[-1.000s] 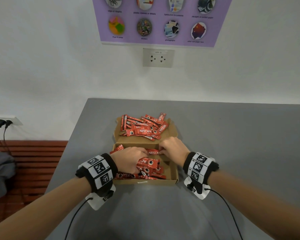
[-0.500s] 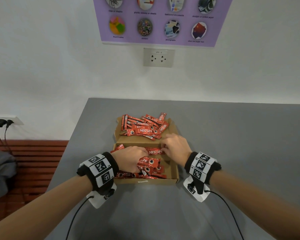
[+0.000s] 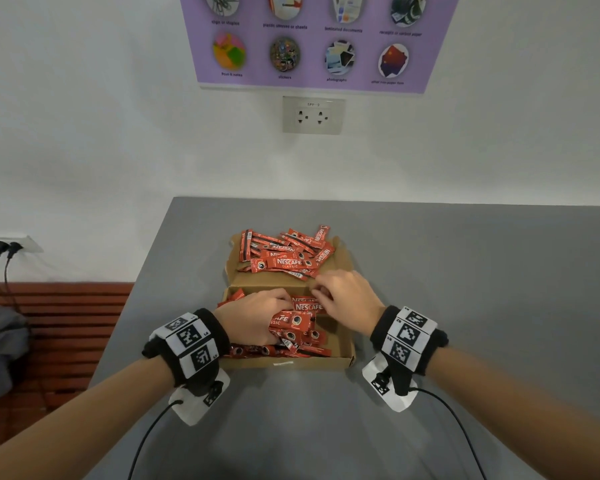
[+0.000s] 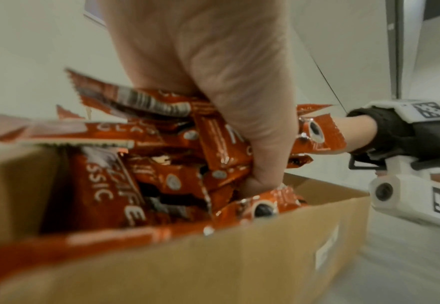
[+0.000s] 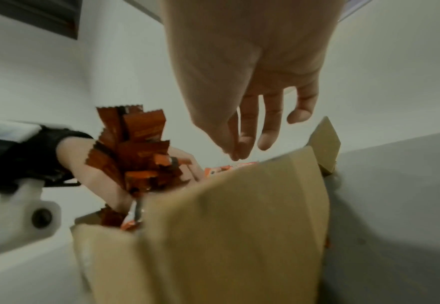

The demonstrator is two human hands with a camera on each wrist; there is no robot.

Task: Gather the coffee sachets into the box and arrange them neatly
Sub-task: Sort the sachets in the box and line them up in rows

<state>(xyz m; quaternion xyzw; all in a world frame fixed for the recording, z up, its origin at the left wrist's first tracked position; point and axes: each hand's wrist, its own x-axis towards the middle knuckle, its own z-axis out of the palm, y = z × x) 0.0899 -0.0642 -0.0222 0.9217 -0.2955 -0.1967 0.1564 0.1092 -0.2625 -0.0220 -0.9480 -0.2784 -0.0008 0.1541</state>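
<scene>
Cardboard box sits open on the grey table. Left hand grips a bundle of coffee sachets inside the near compartment, fingers curled round them. Right hand hovers over the box's far right part, fingers loosely extended, holding nothing. More sachets lie heaped on the far flap.

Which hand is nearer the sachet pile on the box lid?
Right. The right hand is at the lid pile's near edge; the left hand grips sachets lower in the box.
</scene>
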